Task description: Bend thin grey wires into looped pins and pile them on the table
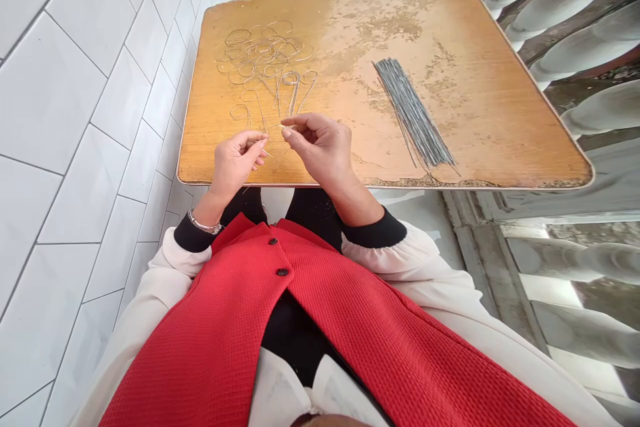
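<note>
My left hand (235,160) and my right hand (320,147) hover over the near edge of a worn wooden table (450,33). Both hands pinch a thin metal wire (274,128) between thumb and fingers, the fingertips a short way apart. Just beyond them lies a pile of several wires bent into loops (265,60). To the right of my right hand a bundle of straight grey wires (413,113) lies slanted on the tabletop.
A white tiled wall (75,113) runs along the left. A pale balustrade (575,13) stands to the right of the table. My red vest (280,333) and white sleeves fill the foreground.
</note>
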Available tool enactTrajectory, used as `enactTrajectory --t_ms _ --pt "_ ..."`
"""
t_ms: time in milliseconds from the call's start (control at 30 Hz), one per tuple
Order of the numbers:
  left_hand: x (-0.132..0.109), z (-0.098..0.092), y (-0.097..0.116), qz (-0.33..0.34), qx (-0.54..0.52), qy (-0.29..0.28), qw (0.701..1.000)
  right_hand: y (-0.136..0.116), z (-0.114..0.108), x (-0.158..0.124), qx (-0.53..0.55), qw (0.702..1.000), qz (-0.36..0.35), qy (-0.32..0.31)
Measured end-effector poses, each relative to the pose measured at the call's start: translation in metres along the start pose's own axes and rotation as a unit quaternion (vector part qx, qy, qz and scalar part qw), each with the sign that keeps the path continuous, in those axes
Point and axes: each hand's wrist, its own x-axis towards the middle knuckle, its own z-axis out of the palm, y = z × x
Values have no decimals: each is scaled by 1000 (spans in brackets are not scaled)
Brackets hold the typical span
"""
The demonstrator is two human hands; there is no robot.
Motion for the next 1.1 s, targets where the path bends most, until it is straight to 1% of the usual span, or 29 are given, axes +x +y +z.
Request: enactTrajectory --t_ms 67,133,267,433,500,633,733,800,900,1000,1100 --pt "-1 1 2 -1 7 4 1000 -2 0 2 -10 1000 -15 -9" --pt "-1 2 1 8 13 2 1000 -3 1 4 -5 1000 -14 -20" --pt "-3 4 -9 44 26 -7 999 -4 1 6 7 999 9 -34" --pt "-5 10 -21 83 17 14 996 -4 0 6 -4 999 11 -40" --pt "-6 10 -19 67 -4 3 998 -4 0 6 -7 999 1 -35" --pt "-6 5 -11 21 -61 -47 997 -2 -1 5 -1 999 4 -41" --pt "-5 1 -7 6 -68 -48 996 -1 -3 5 -6 999 9 -48" --pt "-5 1 -6 4 -62 -44 997 -3 -5 5 -20 999 -2 -51" --pt "-3 -1 -6 15 -35 -43 998 -6 -6 8 -53 996 -40 -60" --pt "-1 -3 -6 26 -6 -56 998 -8 -5 10 -86 991 -80 -67" --pt "0 -5 -4 20 -8 -80 997 -5 -4 11 -122 984 -122 -47"
